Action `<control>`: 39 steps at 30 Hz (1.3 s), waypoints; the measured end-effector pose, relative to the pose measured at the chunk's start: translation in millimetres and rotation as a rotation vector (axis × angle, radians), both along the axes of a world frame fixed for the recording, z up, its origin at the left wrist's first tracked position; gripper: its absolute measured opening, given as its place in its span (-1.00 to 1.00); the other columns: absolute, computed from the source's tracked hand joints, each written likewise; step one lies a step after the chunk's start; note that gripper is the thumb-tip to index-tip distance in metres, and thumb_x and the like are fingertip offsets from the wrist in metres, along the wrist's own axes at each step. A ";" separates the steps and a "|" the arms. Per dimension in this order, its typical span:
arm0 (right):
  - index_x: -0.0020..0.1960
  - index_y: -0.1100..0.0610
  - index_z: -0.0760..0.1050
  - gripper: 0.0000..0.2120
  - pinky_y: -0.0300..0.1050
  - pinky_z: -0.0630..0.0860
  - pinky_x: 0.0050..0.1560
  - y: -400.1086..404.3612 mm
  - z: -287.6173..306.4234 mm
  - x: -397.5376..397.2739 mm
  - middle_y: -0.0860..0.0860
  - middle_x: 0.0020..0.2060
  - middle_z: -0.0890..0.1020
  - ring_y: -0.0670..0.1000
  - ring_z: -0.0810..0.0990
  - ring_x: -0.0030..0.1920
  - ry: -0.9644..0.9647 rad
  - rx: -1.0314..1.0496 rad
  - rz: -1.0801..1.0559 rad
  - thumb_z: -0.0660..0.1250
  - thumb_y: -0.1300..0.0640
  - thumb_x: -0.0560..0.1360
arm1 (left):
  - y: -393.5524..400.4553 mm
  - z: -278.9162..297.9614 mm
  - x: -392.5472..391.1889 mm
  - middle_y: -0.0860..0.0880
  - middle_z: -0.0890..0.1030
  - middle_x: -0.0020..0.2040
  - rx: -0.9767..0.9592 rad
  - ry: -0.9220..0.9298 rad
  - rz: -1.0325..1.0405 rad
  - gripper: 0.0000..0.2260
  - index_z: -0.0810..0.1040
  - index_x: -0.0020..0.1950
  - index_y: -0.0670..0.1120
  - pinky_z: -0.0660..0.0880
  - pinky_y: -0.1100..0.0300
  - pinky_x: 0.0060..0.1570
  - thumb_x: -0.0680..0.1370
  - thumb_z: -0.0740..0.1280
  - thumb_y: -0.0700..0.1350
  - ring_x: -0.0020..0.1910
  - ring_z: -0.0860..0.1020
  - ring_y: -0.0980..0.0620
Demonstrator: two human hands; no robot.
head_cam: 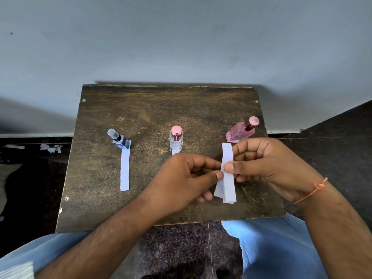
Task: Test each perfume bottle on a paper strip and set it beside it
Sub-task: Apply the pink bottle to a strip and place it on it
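Three perfume bottles stand in a row on a small dark wooden table [153, 109]. At the left is a blue bottle [120, 139] with a clear cap, and a white paper strip [125, 168] lies in front of it. The middle one is a clear bottle [176, 138] with a pink cap; a second strip [175, 152] pokes out below it, mostly hidden by my left hand [181, 182]. A pink bottle [241, 130] stands at the right. Both my left hand and my right hand [269, 168] pinch a small stack of paper strips [227, 174] above the table.
The table stands against a pale wall on a dark speckled floor. Scraps of paper [51, 148] lie on the floor at the left. My knees in light blue trousers [271, 244] are under the table's near edge. A thread band [314, 188] circles my right wrist.
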State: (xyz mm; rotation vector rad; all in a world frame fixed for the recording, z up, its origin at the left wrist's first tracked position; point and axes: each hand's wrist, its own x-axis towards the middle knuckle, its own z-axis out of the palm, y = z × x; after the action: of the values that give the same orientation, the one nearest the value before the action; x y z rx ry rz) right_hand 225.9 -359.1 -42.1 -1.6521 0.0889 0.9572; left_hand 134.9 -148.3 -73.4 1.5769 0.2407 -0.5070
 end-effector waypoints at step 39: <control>-0.02 0.13 0.78 -0.70 -0.14 0.73 -0.15 2.0 4.2 -4.5 0.14 -0.10 0.78 0.02 0.77 -0.15 0.076 0.156 -0.058 0.61 0.22 0.24 | 7.0 4.3 2.6 0.03 0.78 -0.24 -0.153 0.000 -0.070 -0.84 0.77 0.13 -0.16 0.57 0.29 -0.46 0.58 0.52 -0.15 -0.45 0.64 0.13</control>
State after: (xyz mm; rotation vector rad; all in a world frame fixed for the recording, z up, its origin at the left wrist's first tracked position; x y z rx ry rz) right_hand 221.4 -357.1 -37.9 -1.4635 0.1105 0.9584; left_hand 137.5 -141.3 -69.1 1.4405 0.1437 -0.5661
